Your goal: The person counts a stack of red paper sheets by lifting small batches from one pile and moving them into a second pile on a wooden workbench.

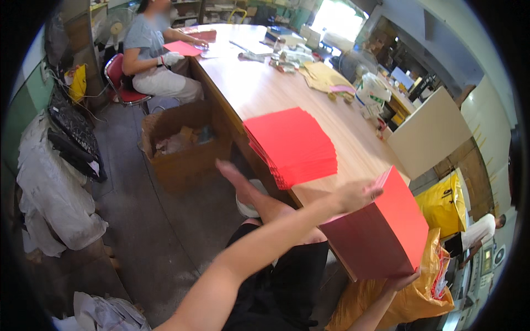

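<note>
Head view — wooden table [251,91] bears 1 red stack [292,143]; box [190,166] on grey floor [160,237].

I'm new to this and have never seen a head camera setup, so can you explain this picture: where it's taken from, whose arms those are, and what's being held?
There's no machine here: those are the wearer's own bare arms. The camera sits on their head and looks down through a very wide fisheye lens, so straight edges bend and the corners go black.

The hands hold a thick red stack: the left hand at its upper edge, the right hand at its lower corner. On the wood-toned table lies a pile of red sheets, slightly fanned, with yellowish papers farther along. At the far end, another person sits on a red chair.
</note>
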`<state>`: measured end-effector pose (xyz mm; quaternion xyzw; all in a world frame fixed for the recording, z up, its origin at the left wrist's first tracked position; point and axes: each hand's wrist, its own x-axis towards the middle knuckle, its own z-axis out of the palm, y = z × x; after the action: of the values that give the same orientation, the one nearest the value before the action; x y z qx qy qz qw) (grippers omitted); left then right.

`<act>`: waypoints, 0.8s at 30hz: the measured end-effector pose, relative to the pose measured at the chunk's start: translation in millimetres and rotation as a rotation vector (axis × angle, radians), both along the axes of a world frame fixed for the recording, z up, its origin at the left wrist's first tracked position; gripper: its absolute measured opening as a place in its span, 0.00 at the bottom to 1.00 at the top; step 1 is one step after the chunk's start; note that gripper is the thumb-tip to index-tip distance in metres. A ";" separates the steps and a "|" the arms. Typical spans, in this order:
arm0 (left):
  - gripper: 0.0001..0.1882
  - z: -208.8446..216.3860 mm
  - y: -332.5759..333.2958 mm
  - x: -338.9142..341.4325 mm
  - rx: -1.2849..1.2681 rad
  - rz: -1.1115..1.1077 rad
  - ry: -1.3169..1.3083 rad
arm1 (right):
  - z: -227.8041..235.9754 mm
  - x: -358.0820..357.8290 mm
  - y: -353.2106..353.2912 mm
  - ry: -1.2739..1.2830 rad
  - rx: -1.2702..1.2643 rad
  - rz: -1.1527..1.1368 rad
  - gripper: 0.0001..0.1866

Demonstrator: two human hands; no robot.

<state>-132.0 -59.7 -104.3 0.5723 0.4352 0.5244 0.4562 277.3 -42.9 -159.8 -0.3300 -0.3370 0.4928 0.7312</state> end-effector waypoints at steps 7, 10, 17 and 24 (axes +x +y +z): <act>0.38 -32.9 11.2 -117.7 -0.082 0.694 1.006 | 1.2 -12.7 -7.5 -0.138 0.107 -0.087 0.26; 0.50 -58.9 16.8 -113.0 -0.025 0.593 1.661 | -6.6 -15.5 -6.5 -0.134 0.153 -0.029 0.25; 0.57 -109.8 85.6 -89.8 -0.105 0.502 1.853 | -12.3 -0.8 -20.2 -0.244 0.123 0.047 0.38; 0.69 -122.2 95.5 -88.0 -0.194 0.549 1.641 | -115.3 3.9 -53.5 -0.014 -0.434 0.001 0.38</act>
<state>-220.0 35.8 -226.6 0.6030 0.7918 -0.0015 -0.0973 281.2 -96.3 -275.1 -0.4830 -0.2282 0.5517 0.6405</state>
